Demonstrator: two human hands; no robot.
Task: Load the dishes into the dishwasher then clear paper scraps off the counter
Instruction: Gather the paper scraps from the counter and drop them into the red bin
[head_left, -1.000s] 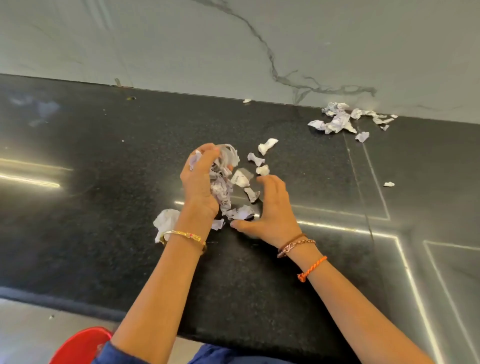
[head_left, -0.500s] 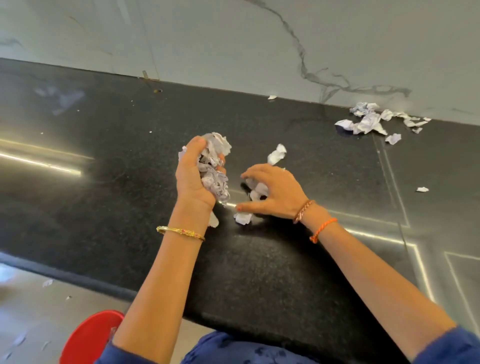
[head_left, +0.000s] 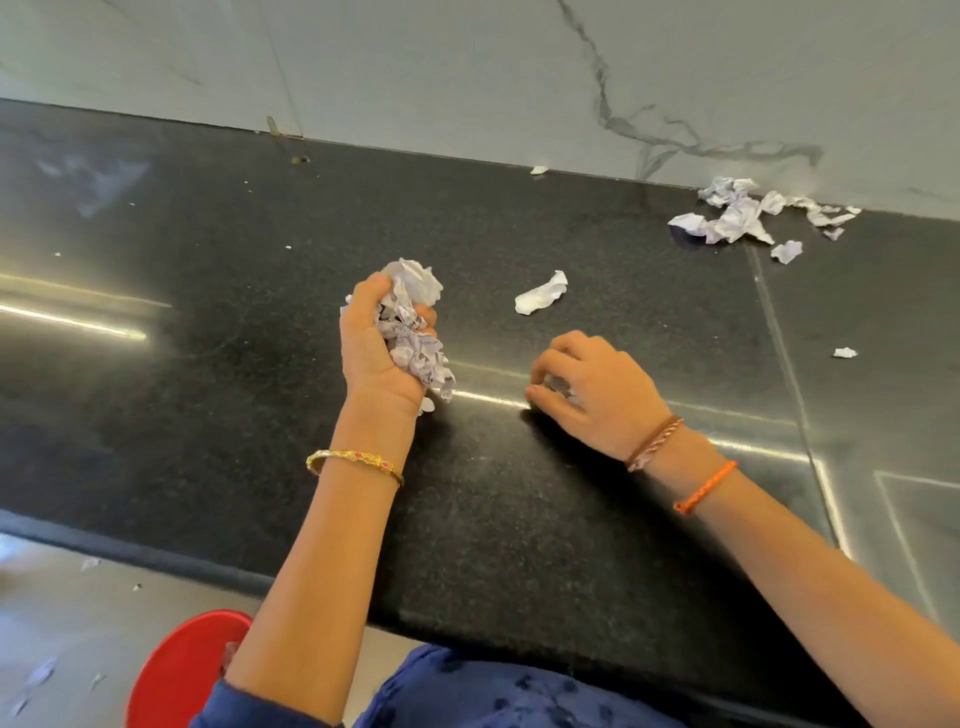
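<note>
Most scraps remain unfinished: left hand (head_left: 382, 343) clamps a crumpled wad (head_left: 413, 332) at centre frame, right hand (head_left: 597, 392) pinches a small scrap (head_left: 558, 385) off the counter (head_left: 208, 312); a pile (head_left: 743, 215) waits upper right.

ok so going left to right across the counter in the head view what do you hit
left hand gripping a wad of paper scraps → loose crumpled scrap → right hand pinching a small scrap → scrap pile by the wall → tiny lone scrap
</note>
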